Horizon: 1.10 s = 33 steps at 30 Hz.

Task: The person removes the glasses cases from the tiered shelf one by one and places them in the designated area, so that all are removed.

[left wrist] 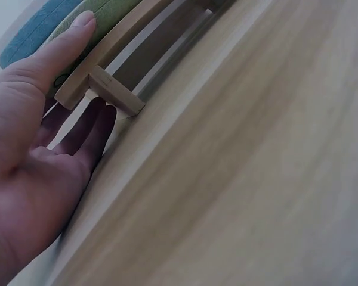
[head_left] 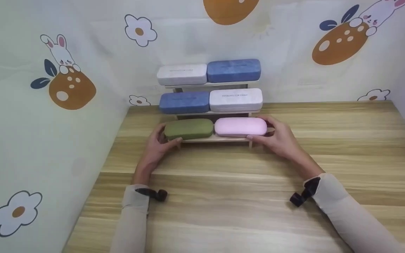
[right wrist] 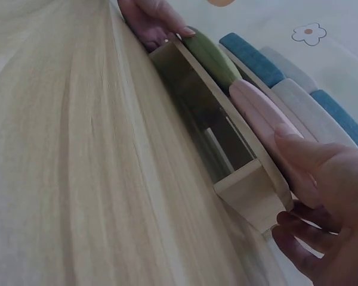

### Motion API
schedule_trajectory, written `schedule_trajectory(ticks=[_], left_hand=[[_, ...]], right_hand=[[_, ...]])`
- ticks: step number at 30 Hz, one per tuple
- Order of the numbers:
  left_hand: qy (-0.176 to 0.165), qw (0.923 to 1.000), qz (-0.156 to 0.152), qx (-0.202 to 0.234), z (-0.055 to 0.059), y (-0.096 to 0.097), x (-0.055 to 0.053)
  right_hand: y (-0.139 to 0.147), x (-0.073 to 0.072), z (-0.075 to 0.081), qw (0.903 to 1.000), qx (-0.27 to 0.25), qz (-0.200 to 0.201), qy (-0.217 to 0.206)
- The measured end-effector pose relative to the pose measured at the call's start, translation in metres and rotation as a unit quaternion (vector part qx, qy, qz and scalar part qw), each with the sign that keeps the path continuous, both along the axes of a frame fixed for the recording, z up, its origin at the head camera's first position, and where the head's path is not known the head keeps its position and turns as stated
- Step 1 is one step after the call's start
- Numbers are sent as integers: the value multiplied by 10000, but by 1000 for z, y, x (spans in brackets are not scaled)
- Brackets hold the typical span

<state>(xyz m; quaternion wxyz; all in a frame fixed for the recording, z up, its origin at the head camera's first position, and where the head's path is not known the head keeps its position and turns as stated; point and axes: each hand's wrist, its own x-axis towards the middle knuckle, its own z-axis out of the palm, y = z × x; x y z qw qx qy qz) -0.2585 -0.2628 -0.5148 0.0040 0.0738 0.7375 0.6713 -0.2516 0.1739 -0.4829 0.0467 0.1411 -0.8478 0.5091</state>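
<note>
A green glasses case (head_left: 188, 128) and a pink glasses case (head_left: 240, 126) lie end to end on the lowest tier of a wooden rack (head_left: 220, 140). My left hand (head_left: 157, 146) grips the outer end of the green case. Its thumb (left wrist: 71, 44) lies along the case's front, and the other fingers curl by the tier's end. At the opposite side, my right hand (head_left: 280, 138) holds the pink case's outer end. The right thumb (right wrist: 298, 143) presses its front while the remaining fingers bend round near the rack's end.
On the middle tier stand a blue case (head_left: 184, 102) and a white case (head_left: 236, 99). The top tier bears another white case (head_left: 182, 74) and another blue case (head_left: 234, 71). The rack stands on a wood-grain table (head_left: 220, 196), before a patterned wall (head_left: 287, 42).
</note>
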Motion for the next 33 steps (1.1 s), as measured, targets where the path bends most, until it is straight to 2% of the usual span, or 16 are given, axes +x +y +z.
schedule_trajectory(ticks=[6, 13, 18, 25, 33], left_hand=[[68, 9999, 2, -92, 2, 0, -2], [89, 9999, -29, 52, 1, 1, -3], [103, 9999, 27, 15, -1, 0, -2], [168, 9998, -75, 77, -3, 0, -4], [127, 9999, -62, 24, -2, -1, -3]], right_hand=[[3, 0, -3, 9997, -23, -216, 124], [4, -2, -4, 9988, -104, -354, 325], [5, -2, -5, 9988, -124, -307, 354], [9, -1, -2, 9993, -322, -166, 39], [19, 2, 5, 9995, -234, -147, -152]])
